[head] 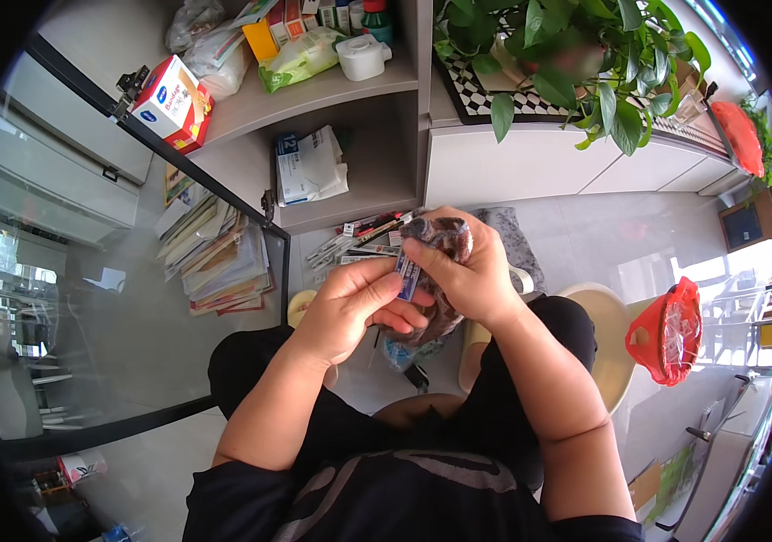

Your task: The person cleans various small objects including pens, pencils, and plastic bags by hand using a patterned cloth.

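My left hand pinches the lower end of a small flat blue item between thumb and fingers. It bears white printing; whether it is a box or a packet cannot be told. My right hand grips a brown patterned cloth, its thumb pressing near the blue item's upper end. Part of the cloth hangs below the hands, between my knees. Just beyond my hands, several pens and thin packages lie spread on the tiled floor, partly hidden by the left hand.
An open cabinet holds a red-and-white box, a green soft pack and a torn paper package. Its glass door stands at left, with stacked papers visible in it. Right are a beige basin and a red-lined bin.
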The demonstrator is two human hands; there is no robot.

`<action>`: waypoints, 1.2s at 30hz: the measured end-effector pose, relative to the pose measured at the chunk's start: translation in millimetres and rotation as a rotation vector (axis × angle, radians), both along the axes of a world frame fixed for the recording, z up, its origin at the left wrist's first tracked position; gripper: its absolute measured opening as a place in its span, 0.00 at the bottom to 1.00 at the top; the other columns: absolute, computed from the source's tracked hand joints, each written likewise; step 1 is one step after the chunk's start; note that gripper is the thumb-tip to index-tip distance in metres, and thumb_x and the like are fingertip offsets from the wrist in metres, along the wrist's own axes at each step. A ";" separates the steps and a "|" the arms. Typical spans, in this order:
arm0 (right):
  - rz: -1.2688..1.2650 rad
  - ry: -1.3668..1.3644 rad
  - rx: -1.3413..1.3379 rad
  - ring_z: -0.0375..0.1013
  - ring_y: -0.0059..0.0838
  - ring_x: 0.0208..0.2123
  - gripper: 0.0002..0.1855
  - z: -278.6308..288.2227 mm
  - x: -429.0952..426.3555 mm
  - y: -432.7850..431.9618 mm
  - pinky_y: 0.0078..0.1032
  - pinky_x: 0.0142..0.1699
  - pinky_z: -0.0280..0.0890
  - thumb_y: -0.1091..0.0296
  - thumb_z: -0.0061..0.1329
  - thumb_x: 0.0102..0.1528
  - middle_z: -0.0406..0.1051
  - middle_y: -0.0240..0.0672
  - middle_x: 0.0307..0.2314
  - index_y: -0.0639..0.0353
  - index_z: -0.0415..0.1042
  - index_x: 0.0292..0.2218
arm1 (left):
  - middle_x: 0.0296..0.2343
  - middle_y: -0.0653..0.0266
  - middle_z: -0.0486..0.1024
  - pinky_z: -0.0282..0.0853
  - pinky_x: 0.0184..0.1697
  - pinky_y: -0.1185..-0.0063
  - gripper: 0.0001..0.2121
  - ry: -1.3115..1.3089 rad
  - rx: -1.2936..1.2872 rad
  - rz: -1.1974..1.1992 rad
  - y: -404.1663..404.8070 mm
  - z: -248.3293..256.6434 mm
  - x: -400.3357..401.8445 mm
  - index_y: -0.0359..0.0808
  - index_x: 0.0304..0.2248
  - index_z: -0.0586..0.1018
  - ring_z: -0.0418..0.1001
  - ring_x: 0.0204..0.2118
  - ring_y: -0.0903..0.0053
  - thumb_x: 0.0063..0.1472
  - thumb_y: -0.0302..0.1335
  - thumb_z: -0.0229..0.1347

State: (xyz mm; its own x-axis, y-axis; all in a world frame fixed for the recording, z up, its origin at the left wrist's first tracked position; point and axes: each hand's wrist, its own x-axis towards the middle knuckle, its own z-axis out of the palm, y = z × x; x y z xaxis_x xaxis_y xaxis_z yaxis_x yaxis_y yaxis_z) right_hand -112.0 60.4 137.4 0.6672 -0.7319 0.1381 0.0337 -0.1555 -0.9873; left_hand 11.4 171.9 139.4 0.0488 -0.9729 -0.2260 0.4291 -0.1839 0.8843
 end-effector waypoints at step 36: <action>0.305 -0.036 0.439 0.65 0.18 0.30 0.13 -5.2 -11.4 -5.8 0.17 0.36 0.62 0.66 0.45 0.52 0.68 0.31 0.26 0.67 0.70 0.35 | 0.27 0.59 0.71 0.67 0.26 0.86 0.12 -0.269 -0.125 0.234 -4.1 -13.2 -7.3 0.31 0.36 0.63 0.73 0.24 0.78 0.59 0.32 0.44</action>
State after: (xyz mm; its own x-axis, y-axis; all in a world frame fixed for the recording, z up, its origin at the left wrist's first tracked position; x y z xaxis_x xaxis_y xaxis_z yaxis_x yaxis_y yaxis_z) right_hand -123.4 54.7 132.2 0.8590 -0.4998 -0.1108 0.0477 0.2936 -0.9547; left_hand 4.1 167.8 126.2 0.3149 -0.9475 -0.0553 0.1961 0.0080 0.9805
